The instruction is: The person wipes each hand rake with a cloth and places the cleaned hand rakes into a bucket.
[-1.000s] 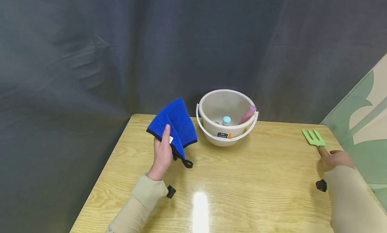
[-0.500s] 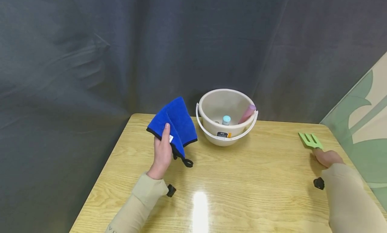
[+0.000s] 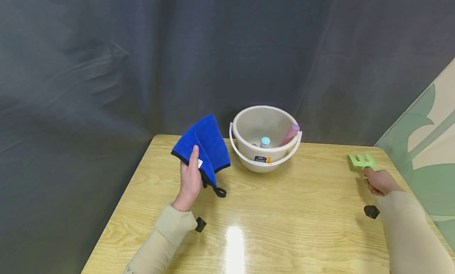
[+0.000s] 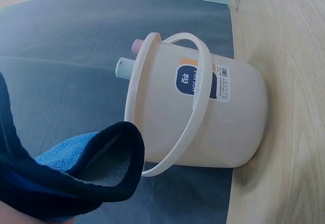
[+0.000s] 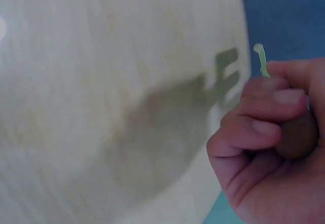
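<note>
My left hand (image 3: 190,182) holds a blue cloth (image 3: 211,143) with black edging and a black hanging loop, raised over the left part of the table. In the left wrist view, the cloth's dark-trimmed fold (image 4: 109,165) hangs in front of the bucket. Far to the right, my right hand (image 3: 382,182) grips a green slotted spatula (image 3: 370,163) by its wooden handle. The right wrist view shows curled fingers around the brown handle end (image 5: 298,136), and a shadow of hand and spatula on the tabletop below.
A cream bucket (image 3: 245,154) with a white bail handle stands at the table's back edge. Inside are a blue-capped bottle (image 3: 265,141) and a pink, purple-topped bottle (image 3: 289,136). Behind the wooden table (image 3: 302,211) hangs a dark curtain (image 3: 227,49); a patterned panel (image 3: 426,155) borders the right.
My right hand has closed around the spatula's handle, lifted it off the table and shifted slightly left; its green head now appears tilted. The left hand and cloth stay nearly still.
</note>
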`<state>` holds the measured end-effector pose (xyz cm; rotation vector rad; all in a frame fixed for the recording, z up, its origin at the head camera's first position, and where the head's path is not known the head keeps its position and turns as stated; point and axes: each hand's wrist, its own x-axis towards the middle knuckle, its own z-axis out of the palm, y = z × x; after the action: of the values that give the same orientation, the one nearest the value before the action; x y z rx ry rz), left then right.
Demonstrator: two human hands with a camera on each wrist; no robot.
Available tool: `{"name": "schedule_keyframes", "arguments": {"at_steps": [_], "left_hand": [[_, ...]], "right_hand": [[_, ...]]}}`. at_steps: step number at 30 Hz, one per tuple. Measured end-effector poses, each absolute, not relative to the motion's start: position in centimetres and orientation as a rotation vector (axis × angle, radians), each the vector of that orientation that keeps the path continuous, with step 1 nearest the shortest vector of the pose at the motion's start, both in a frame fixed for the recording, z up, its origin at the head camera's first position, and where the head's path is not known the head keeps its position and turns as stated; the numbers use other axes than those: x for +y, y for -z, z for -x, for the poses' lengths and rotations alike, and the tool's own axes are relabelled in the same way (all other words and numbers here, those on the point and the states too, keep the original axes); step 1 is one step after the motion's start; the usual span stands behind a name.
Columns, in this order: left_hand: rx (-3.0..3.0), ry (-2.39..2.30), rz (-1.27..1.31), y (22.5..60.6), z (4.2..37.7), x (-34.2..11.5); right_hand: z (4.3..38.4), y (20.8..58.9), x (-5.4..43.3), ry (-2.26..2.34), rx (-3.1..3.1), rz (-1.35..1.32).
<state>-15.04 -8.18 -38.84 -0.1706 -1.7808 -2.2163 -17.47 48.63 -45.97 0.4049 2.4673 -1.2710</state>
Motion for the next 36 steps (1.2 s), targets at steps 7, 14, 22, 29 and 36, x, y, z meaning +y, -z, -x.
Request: {"name": "schedule_keyframes", "arguments": {"at_steps": [7, 14, 22, 29, 36], "left_hand": [[-1.784, 2.226, 0.158, 38.8, 15.1, -8.2], [-1.767, 2.228, 0.156, 38.7, 15.0, -8.1], [-1.772, 2.217, 0.201, 38.7, 15.0, -8.1], [-1.787, 2.224, 0.186, 38.7, 15.0, -8.1], [-1.804, 2.229, 0.162, 38.7, 15.1, -8.2]], "right_hand": [[18.6, 43.6, 46.4, 1.376, 2.551, -0.304], [19.2, 41.2, 44.2, 1.382, 2.669, -0.211], [19.1, 38.2, 41.8, 1.376, 2.739, -0.211], [18.3, 35.6, 39.8, 1.391, 2.77, -0.168], [17.6, 33.5, 37.3, 1.409, 2.824, -0.121]]}}
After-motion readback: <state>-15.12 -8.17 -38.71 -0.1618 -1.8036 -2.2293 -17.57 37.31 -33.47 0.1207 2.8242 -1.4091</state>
